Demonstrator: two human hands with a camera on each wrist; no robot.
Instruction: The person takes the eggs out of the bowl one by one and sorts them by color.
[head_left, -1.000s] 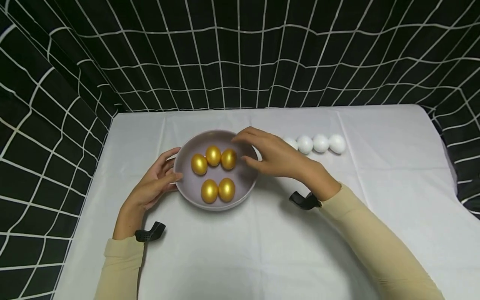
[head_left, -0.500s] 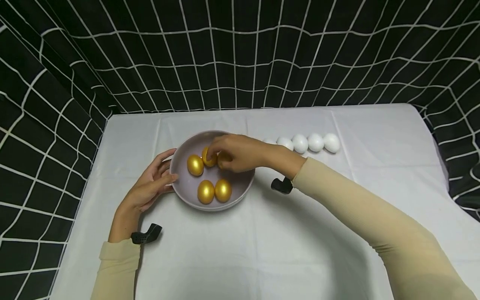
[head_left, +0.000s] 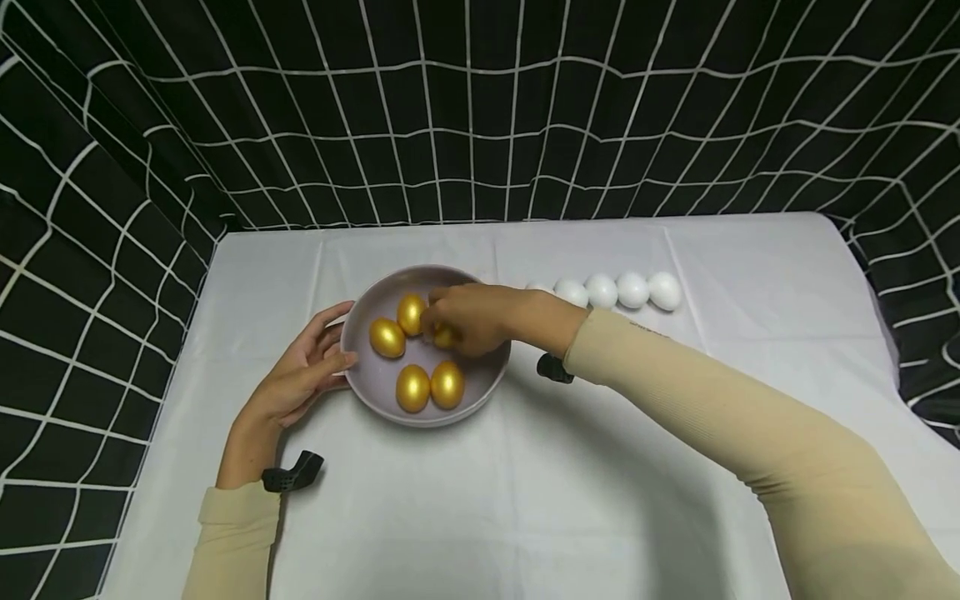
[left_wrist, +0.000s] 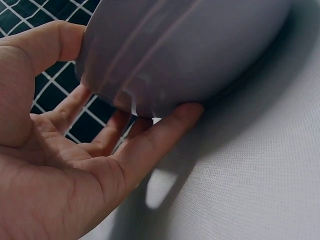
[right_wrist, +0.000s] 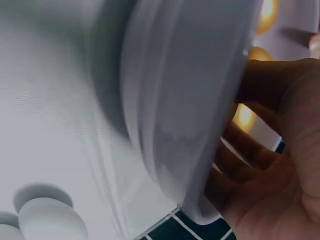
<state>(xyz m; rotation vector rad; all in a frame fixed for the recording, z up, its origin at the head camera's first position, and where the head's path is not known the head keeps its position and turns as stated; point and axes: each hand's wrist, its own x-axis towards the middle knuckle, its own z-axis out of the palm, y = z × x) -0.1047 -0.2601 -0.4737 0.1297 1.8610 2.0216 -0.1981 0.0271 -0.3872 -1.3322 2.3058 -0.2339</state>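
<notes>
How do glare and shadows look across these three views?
Head: bright highlights on the golden eggs, a soft shadow on the white cloth beside the right sleeve; left wrist: bowl dim, dark shadow beside it; right wrist: strong glare on golden eggs, right hand partly shaded.

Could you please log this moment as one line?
left hand: holds bowl | right hand: inside bowl, fingers round golden egg | four other golden eggs: in bowl | white eggs: row on tablecloth
</notes>
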